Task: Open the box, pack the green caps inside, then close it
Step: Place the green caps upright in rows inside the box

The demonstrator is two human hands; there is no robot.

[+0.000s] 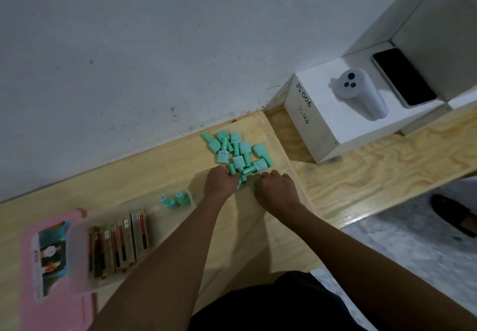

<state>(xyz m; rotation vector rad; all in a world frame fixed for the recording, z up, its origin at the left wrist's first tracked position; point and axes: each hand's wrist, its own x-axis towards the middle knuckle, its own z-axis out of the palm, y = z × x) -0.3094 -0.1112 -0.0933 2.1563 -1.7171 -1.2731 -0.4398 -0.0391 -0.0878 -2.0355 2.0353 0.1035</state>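
Observation:
Several green caps [236, 150] lie in a loose pile on the wooden table, near the wall. My left hand [222, 179] is closed around green caps at the pile's near edge. My right hand [277, 191] is beside it, fingers curled on more caps; a bit of green shows under them. A clear plastic box [108, 274] sits open at the left, with several brown and red packets inside. Two green caps [174, 199] stand upright in its far end. The box's pink lid [55, 302] lies under and beside it.
A white box marked "JS 006" [327, 119] stands at the back right, bearing a white device [358, 93]. A black phone [402, 77] lies on a ledge behind it. The table edge [387, 209] runs diagonally at right, with floor and a black shoe [454, 214] beyond.

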